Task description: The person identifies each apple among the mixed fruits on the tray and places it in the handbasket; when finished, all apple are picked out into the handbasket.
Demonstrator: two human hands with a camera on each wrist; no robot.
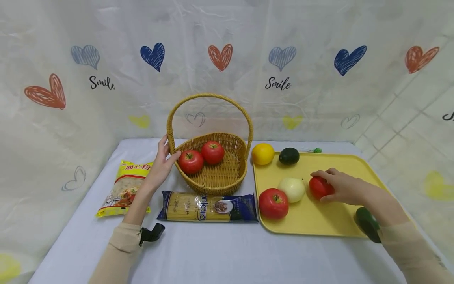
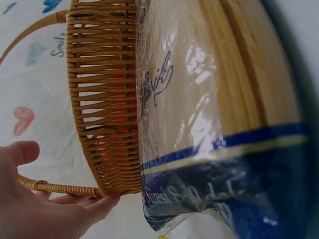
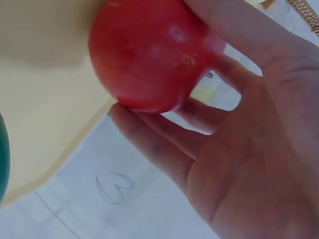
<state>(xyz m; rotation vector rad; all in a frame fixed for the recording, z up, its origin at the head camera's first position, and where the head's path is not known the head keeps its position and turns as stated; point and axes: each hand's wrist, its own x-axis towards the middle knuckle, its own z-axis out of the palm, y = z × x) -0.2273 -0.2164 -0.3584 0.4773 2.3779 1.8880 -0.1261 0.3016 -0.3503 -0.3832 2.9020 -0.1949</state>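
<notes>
At the left side of the wicker basket, my left hand rests against the rim and handle base, its fingers outside and its thumb near the rim. In the left wrist view, the thumb stands apart from the fingers, which touch the basket. Two red apples lie inside the basket. Over the yellow tray, my right hand holds a smooth red round fruit, whose exact kind is unclear. In the right wrist view, fingers and thumb curve around this fruit.
On the tray are a red apple, a pale round fruit, an orange fruit, a dark green fruit and a long green item. A spaghetti pack lies before the basket; a yellow food bag lies left.
</notes>
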